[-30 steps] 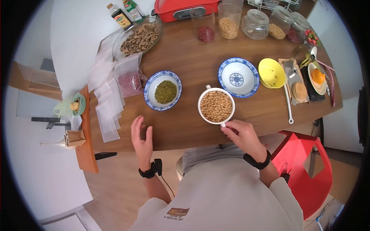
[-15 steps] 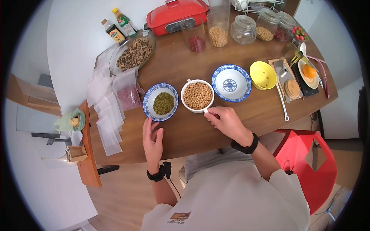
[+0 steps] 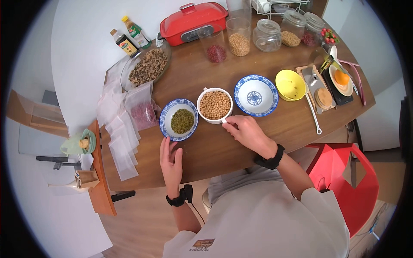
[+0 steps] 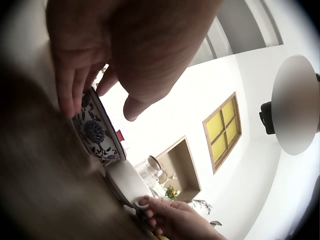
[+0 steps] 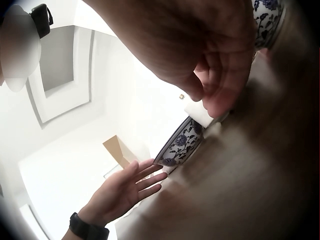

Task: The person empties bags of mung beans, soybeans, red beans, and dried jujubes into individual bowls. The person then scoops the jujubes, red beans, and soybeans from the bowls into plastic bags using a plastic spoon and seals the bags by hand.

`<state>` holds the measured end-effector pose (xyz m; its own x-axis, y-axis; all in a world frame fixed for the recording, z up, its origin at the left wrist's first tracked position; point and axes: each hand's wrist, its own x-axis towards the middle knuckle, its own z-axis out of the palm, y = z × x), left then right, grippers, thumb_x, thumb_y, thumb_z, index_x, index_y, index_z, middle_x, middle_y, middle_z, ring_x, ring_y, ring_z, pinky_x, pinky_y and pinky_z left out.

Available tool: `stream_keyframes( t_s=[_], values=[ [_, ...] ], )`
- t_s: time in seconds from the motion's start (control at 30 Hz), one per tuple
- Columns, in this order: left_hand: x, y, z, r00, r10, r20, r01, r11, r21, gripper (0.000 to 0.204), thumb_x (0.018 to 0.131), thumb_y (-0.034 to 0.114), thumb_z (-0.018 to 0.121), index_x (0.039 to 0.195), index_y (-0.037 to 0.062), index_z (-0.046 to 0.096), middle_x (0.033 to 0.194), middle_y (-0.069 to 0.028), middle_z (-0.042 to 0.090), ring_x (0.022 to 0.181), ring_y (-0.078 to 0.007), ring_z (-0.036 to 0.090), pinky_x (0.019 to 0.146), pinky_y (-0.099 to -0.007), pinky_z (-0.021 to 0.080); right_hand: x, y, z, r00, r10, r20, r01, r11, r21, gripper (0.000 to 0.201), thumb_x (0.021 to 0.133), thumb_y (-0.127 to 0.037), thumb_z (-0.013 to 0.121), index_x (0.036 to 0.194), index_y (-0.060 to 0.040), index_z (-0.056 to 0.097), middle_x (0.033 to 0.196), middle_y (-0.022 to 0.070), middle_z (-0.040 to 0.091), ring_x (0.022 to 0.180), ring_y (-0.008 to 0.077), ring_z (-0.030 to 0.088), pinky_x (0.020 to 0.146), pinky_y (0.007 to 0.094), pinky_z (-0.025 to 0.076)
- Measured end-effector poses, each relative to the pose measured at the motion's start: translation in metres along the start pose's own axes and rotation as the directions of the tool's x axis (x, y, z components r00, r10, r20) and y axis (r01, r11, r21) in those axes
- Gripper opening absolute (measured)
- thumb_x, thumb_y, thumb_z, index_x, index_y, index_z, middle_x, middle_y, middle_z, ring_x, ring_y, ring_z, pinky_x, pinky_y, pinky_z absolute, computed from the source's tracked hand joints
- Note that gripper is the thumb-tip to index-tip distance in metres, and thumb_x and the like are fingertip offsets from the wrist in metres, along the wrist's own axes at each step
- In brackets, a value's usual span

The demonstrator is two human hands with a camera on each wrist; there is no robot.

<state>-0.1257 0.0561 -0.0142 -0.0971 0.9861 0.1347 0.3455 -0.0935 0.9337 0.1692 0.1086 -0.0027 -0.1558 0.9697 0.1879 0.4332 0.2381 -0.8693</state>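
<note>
My right hand (image 3: 251, 134) pinches the near handle of a white two-handled bowl (image 3: 209, 120) full of round tan beans, like chickpeas. This bowl stands on the table right beside a blue-and-white bowl (image 3: 166, 114) holding small green beans. At the near rim of that patterned bowl are the fingertips of my left hand (image 3: 171, 167), its fingers fairly straight and its thumb apart. In the left wrist view, the fingers lie along the floral outer wall (image 4: 94, 131). A second blue-and-white bowl (image 3: 254, 98) with a medallion in its base sits to the right of the white one.
Left lie clear plastic bags (image 3: 122, 146) and a bag of reddish beans (image 3: 144, 114). A glass dish (image 3: 167, 60) of dried brown pieces, a red cooker (image 3: 195, 21) and glass jars (image 3: 267, 36) line the back. Right are a yellow bowl (image 3: 289, 84) and a long-handled white utensil (image 3: 314, 115).
My right hand has moved the white bowl left, up beside the green-bean bowl. My left hand has come to that bowl's near rim. The head view has shifted slightly.
</note>
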Motion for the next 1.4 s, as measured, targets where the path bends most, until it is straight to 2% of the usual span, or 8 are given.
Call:
stream_keyframes(
  t_s=[0.17, 0.23, 0.33, 0.6, 0.9, 1.07, 1.17, 1.4],
  values=[
    [0.0, 0.002, 0.0, 1.0, -0.006, -0.004, 0.006, 1.0, -0.012, 0.054, 0.103, 0.002, 0.06, 0.155, 0.0, 0.044, 0.158, -0.0133, 0.044, 0.13, -0.021, 0.058, 0.105, -0.0331, 0.049, -0.007, -0.006, -0.007, 0.996, 0.083, 0.017, -0.083, 0.996, 0.023, 0.02, 0.096, -0.016, 0.07, 0.099, 0.0038, 0.071, 0.089, 0.0229, 0.071, 0.076, 0.0392, 0.069, 0.067, 0.044, 0.054],
    [0.0, 0.003, 0.0, 1.0, -0.006, -0.002, 0.006, 1.0, -0.007, 0.054, 0.103, 0.002, 0.06, 0.155, -0.0003, 0.044, 0.157, -0.0133, 0.044, 0.13, -0.021, 0.058, 0.105, -0.0331, 0.049, -0.019, -0.001, -0.014, 0.994, 0.098, -0.038, -0.095, 0.993, 0.067, 0.022, 0.102, -0.019, 0.067, 0.101, 0.0029, 0.072, 0.078, 0.0095, 0.072, 0.064, 0.0145, 0.068, 0.057, 0.0303, 0.055],
    [0.002, -0.005, -0.003, 1.0, 0.002, 0.009, -0.003, 1.0, 0.003, 0.055, 0.103, 0.002, 0.061, 0.154, -0.0014, 0.043, 0.158, -0.0145, 0.042, 0.132, -0.0226, 0.057, 0.104, -0.0341, 0.051, -0.037, 0.005, -0.038, 0.934, 0.351, 0.063, -0.353, 0.885, 0.303, 0.03, 0.107, -0.026, 0.061, 0.103, 0.0021, 0.072, 0.082, 0.007, 0.071, 0.067, 0.0115, 0.067, 0.057, 0.0269, 0.056],
    [0.01, -0.012, -0.002, 0.998, 0.056, 0.022, -0.057, 0.998, 0.021, 0.06, 0.103, 0.003, 0.06, 0.158, -0.0009, 0.036, 0.161, -0.0167, 0.039, 0.136, -0.0258, 0.055, 0.104, -0.036, 0.052, -0.04, 0.041, -0.095, 0.824, 0.555, 0.111, -0.53, 0.686, 0.499, 0.059, 0.11, -0.051, 0.044, 0.104, 0.0036, 0.066, 0.081, 0.0087, 0.068, 0.066, 0.0139, 0.065, 0.056, 0.0274, 0.057],
    [0.003, 0.005, -0.004, 0.999, -0.043, 0.001, 0.042, 0.997, 0.059, 0.06, 0.104, 0.004, 0.059, 0.159, -0.0008, 0.035, 0.152, -0.0171, 0.051, 0.13, -0.024, 0.059, 0.101, -0.0346, 0.054, -0.035, 0.042, -0.093, 0.791, 0.583, 0.185, -0.589, 0.645, 0.486, 0.047, 0.111, -0.04, 0.043, 0.104, 0.0032, 0.06, 0.078, 0.009, 0.064, 0.067, 0.0183, 0.067, 0.056, 0.0313, 0.058],
    [0.006, 0.016, 0.0, 0.953, -0.257, 0.16, 0.299, 0.885, -0.357, 0.062, 0.11, 0.017, 0.054, 0.16, -0.005, 0.027, 0.146, -0.0206, 0.056, 0.126, -0.0263, 0.063, 0.102, -0.0359, 0.055, -0.056, 0.034, -0.105, 0.769, 0.596, 0.231, -0.63, 0.644, 0.435, 0.045, 0.11, -0.038, 0.044, 0.097, 0.0019, 0.059, 0.077, 0.0085, 0.063, 0.065, 0.0194, 0.067, 0.055, 0.0315, 0.057],
    [0.009, 0.022, 0.009, 0.942, -0.243, 0.232, 0.328, 0.82, -0.469, 0.063, 0.111, 0.021, 0.051, 0.161, -0.0039, 0.023, 0.145, -0.0225, 0.056, 0.126, -0.0287, 0.064, 0.103, -0.0376, 0.056, -0.073, 0.029, -0.11, 0.75, 0.611, 0.254, -0.656, 0.634, 0.41, 0.044, 0.11, -0.038, 0.046, 0.094, 0.0011, 0.059, 0.076, 0.0083, 0.062, 0.064, 0.0198, 0.066, 0.053, 0.0313, 0.056],
    [0.016, 0.02, 0.015, 0.947, -0.264, 0.181, 0.319, 0.82, -0.476, 0.058, 0.111, 0.019, 0.051, 0.159, -0.0043, 0.028, 0.14, -0.0209, 0.058, 0.126, -0.0289, 0.064, 0.103, -0.0388, 0.056, -0.094, 0.024, -0.117, 0.711, 0.607, 0.354, -0.703, 0.617, 0.354, 0.044, 0.11, -0.035, 0.048, 0.088, 0.0016, 0.058, 0.074, 0.0075, 0.061, 0.061, 0.0194, 0.066, 0.054, 0.031, 0.055]
  ],
)
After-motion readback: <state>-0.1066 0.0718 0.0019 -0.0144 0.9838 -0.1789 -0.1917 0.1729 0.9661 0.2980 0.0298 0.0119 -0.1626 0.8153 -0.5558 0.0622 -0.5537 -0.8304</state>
